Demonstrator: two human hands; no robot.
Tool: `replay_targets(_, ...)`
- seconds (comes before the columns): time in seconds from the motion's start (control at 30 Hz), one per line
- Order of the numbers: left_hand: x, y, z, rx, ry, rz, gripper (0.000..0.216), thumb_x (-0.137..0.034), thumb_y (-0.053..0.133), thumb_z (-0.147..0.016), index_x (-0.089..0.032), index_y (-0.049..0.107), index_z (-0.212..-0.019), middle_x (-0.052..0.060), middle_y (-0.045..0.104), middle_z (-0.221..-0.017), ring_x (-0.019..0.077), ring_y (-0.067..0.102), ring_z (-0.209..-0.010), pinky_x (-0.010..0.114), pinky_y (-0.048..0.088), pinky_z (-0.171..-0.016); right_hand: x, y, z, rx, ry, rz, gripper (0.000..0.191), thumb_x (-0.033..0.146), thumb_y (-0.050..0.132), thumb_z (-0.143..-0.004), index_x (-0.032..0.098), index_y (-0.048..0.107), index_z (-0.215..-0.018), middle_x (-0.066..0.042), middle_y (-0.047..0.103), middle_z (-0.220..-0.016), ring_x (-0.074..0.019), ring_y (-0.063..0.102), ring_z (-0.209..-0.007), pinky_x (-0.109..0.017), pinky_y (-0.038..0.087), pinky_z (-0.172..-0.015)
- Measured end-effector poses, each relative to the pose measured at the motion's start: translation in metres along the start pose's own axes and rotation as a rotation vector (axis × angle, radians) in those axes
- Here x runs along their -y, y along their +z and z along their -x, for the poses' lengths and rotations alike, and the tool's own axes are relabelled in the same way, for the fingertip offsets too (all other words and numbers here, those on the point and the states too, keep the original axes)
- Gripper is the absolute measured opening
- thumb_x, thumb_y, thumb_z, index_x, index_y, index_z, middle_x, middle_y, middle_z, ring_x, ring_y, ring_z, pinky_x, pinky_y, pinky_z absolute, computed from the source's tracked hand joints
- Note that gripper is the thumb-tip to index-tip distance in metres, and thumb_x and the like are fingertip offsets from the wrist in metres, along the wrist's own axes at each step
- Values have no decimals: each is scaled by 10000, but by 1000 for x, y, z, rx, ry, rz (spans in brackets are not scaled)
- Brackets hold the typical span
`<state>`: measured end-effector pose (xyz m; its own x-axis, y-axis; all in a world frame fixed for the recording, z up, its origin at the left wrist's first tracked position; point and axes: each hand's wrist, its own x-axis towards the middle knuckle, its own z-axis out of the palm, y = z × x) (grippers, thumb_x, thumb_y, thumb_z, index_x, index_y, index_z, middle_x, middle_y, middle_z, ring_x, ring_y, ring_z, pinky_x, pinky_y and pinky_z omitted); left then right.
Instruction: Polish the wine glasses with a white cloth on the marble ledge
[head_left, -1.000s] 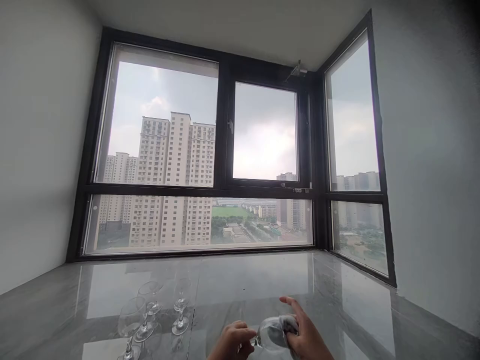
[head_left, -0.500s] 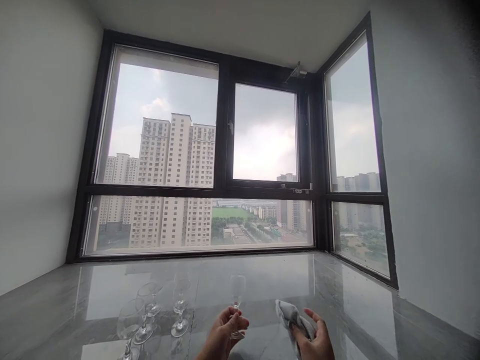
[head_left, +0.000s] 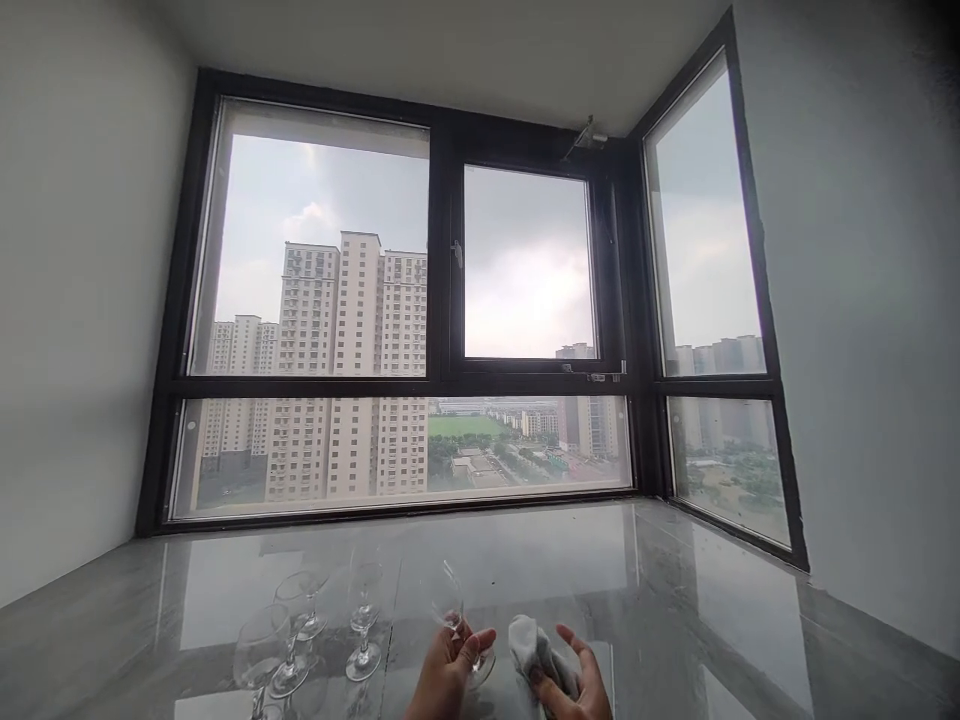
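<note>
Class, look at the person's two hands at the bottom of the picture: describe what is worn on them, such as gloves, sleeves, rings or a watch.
Both the left hand and the right hand are bare: no gloves, and no rings show on the fingers. No sleeve or watch is visible, though the picture's lower edge cuts both off near the wrist, so anything worn further up the arms cannot be seen.

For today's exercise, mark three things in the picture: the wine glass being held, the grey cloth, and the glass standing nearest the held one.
held wine glass [head_left: 448,600], head view, on its bowl.
grey cloth [head_left: 527,640], head view, on its bunched top.
standing glass [head_left: 365,600], head view, on its bowl.
</note>
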<state>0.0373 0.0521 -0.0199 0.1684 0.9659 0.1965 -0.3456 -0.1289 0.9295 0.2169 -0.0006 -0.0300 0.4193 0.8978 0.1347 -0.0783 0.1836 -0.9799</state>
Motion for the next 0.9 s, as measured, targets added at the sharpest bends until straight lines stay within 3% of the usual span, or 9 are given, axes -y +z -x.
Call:
replay_targets(0.17, 8, -4, 2, -10, 43, -256, 543, -597, 883, -499, -223, 565, -730, -6, 656, -689, 308, 742, -891, 355, 510, -781, -9, -79, -28, -127, -395, 523, 621, 519, 507, -745, 268, 490, -1313, -147, 733, -1054, -321, 699, -1002, -359, 508, -737)
replay_targets(0.27, 12, -3, 2, -28, 59, -393, 422, -506, 829, -581, -219, 552, -719, 34, 704, -729, 299, 728, -887, 342, 501, -746, -27, -110, -35, -137, -395, 660, 552, 393, 442, -779, 256, 486, -1311, -152, 734, -1034, -324, 717, -915, -370, 507, -705)
replay_targets(0.47, 17, 28, -29, 35, 76, -814, 130, -255, 659, -705, -208, 546, -749, 11, 690, -709, 218, 683, -738, 285, 448, -646, -30, -108, -31, -125, -432, 790, 566, 213, 433, -808, 268, 464, -1371, -130, 720, -1016, -299, 699, -930, -342, 493, -703)
replay_targets(0.63, 22, 71, -69, 21, 40, -1033, 72, -138, 647, -698, -192, 603, -718, 28, 720, -768, 226, 697, -802, 294, 444, -715, -22, -106, -27, -93, -431, 872, 568, 105, 398, -848, 199, 409, -1409, -146, 711, -1050, -274, 696, -962, -325, 491, -774)
replay_targets(0.77, 16, 88, -84, -46, 4, -1225, 108, -163, 733, -662, -176, 655, -736, 94, 731, -909, 315, 666, -1001, 390, 417, -894, -16, -108, -23, -53, -358, 919, 587, 53, 395, -862, 232, 399, -1421, -109, 702, -1077, -220, 705, -928, -273, 480, -753)
replay_targets(0.9, -1, 77, -61, -67, 38, -1296, 377, -318, 790, -667, -185, 666, -997, 104, 684, -1105, 305, 609, -1104, 386, 402, -955, -12, -110, -21, -43, -333, 940, 559, 88, 403, -876, 225, 397, -1418, -120, 698, -1118, -230, 698, -967, -268, 480, -737)
